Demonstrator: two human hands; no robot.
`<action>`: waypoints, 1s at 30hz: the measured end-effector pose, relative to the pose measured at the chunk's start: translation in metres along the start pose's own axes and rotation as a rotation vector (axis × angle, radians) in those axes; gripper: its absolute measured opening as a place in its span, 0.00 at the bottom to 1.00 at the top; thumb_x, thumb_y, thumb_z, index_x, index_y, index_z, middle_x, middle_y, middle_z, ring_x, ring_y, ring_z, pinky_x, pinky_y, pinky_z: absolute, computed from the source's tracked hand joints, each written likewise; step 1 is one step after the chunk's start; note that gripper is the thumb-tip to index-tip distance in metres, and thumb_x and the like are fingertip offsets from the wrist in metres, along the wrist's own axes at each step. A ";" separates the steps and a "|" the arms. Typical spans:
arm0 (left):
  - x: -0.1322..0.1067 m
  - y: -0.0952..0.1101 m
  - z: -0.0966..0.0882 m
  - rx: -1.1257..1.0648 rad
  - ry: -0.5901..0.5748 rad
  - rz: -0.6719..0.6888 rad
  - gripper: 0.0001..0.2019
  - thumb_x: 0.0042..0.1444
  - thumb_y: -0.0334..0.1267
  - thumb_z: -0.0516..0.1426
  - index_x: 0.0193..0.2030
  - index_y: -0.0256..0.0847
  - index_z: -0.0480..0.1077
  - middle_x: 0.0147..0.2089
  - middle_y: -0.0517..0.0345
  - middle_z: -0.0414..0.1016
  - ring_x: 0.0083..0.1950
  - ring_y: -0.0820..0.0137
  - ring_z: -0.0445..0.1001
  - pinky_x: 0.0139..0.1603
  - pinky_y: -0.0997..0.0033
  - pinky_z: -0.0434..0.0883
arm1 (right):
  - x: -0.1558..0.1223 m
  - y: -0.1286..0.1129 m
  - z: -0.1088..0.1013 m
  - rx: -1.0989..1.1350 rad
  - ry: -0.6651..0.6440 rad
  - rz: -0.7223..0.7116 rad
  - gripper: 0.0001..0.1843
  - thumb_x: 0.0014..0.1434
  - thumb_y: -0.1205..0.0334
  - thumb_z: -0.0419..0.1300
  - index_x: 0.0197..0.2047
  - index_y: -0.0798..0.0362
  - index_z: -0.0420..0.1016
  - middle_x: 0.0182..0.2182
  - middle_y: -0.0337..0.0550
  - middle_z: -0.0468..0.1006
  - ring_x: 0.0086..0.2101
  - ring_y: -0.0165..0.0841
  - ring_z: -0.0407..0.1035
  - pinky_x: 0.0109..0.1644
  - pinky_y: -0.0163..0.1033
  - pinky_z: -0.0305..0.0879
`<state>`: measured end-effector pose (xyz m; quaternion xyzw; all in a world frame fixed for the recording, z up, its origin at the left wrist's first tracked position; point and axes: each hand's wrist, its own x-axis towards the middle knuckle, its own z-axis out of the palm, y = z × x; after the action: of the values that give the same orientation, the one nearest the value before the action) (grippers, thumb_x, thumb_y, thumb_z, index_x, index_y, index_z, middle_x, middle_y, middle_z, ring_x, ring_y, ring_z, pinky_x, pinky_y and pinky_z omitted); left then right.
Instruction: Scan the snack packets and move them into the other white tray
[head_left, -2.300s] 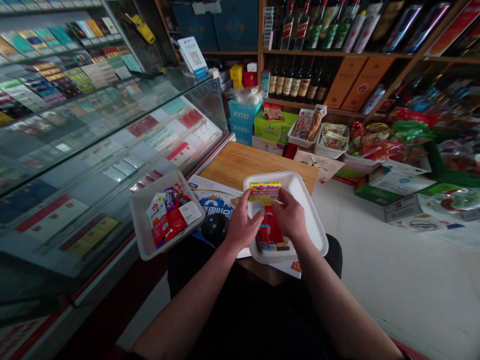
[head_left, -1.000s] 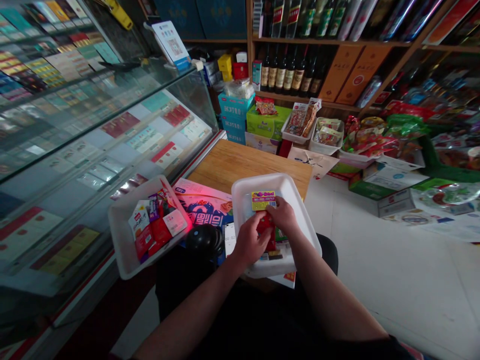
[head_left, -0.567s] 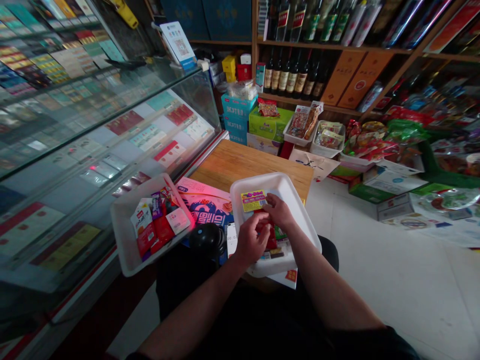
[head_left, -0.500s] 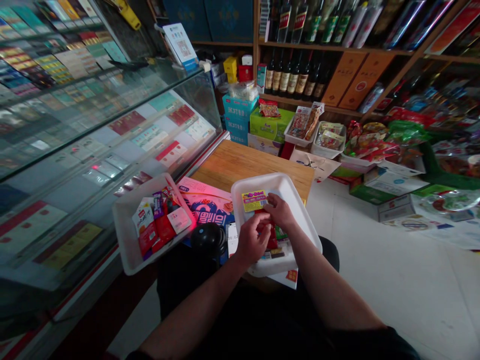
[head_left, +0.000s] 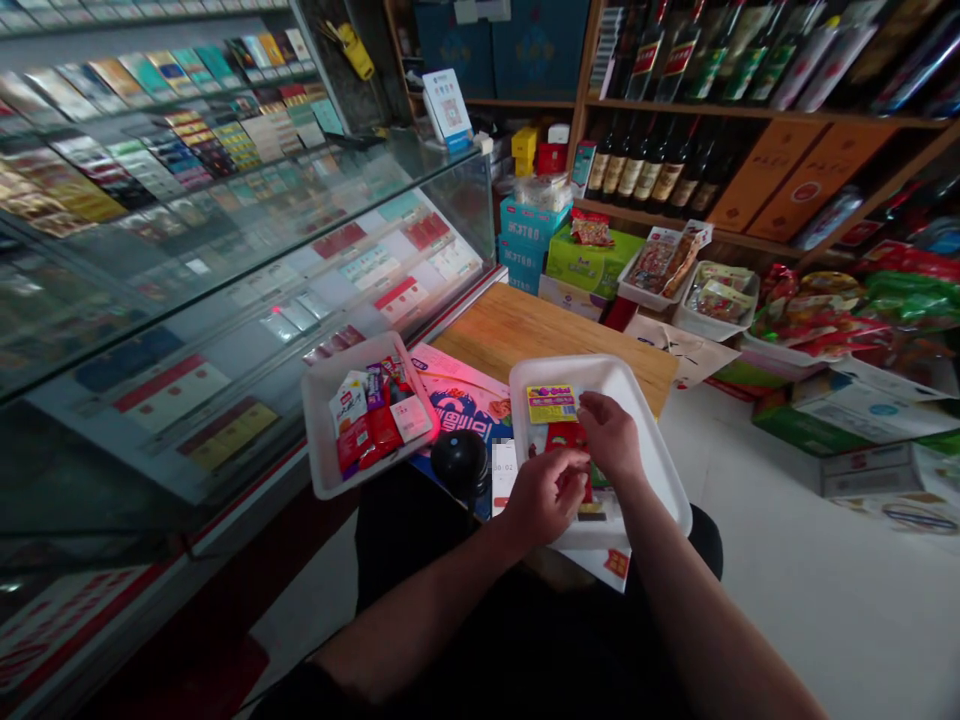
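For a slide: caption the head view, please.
Left hand and right hand over a white tray of packets, black device alongside.

Head-worn view, looking forward, angled down

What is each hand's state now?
Left hand: curled over the white rectangular tray; grip cannot be told.
Right hand: curled near the yellow rectangular packet; grip unclear.

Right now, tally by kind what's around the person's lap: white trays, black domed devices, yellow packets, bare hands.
White trays: 2
Black domed device: 1
Yellow packet: 1
Bare hands, left hand and right hand: 2
Total: 6
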<state>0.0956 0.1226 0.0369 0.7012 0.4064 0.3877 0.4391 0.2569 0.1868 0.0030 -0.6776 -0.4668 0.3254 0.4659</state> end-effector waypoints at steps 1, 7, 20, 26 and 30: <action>-0.003 0.001 -0.003 0.005 0.001 0.010 0.13 0.62 0.33 0.57 0.52 0.44 0.74 0.48 0.51 0.83 0.49 0.62 0.82 0.53 0.61 0.79 | -0.003 -0.003 0.002 0.000 -0.011 -0.002 0.23 0.57 0.54 0.60 0.53 0.55 0.78 0.49 0.53 0.83 0.49 0.43 0.78 0.58 0.51 0.72; -0.018 0.016 -0.029 0.027 0.037 0.060 0.12 0.63 0.33 0.56 0.51 0.43 0.75 0.46 0.52 0.84 0.46 0.64 0.83 0.51 0.63 0.78 | -0.015 -0.021 0.019 -0.036 -0.102 -0.075 0.21 0.59 0.56 0.58 0.54 0.53 0.79 0.51 0.49 0.83 0.51 0.42 0.77 0.61 0.51 0.70; -0.055 0.017 -0.105 0.045 0.246 -0.027 0.08 0.65 0.37 0.56 0.45 0.44 0.77 0.42 0.54 0.84 0.43 0.67 0.81 0.48 0.67 0.76 | -0.053 -0.092 0.073 -0.126 -0.297 -0.247 0.17 0.62 0.55 0.60 0.52 0.48 0.81 0.50 0.46 0.84 0.51 0.42 0.77 0.61 0.50 0.70; -0.078 0.004 -0.145 0.088 0.441 -0.162 0.08 0.64 0.39 0.58 0.45 0.43 0.77 0.40 0.56 0.84 0.41 0.66 0.82 0.45 0.67 0.77 | -0.083 -0.129 0.104 -0.113 -0.429 -0.336 0.17 0.62 0.59 0.59 0.52 0.47 0.80 0.50 0.43 0.83 0.51 0.40 0.77 0.60 0.47 0.71; -0.097 -0.008 -0.169 0.120 0.553 -0.247 0.08 0.63 0.40 0.58 0.44 0.42 0.77 0.39 0.57 0.84 0.40 0.66 0.82 0.45 0.67 0.76 | -0.100 -0.148 0.131 -0.122 -0.514 -0.382 0.17 0.60 0.63 0.60 0.52 0.47 0.80 0.49 0.42 0.83 0.50 0.38 0.78 0.58 0.45 0.72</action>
<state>-0.0939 0.0872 0.0644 0.5390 0.6149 0.4828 0.3136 0.0576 0.1551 0.0955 -0.4999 -0.7067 0.3639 0.3439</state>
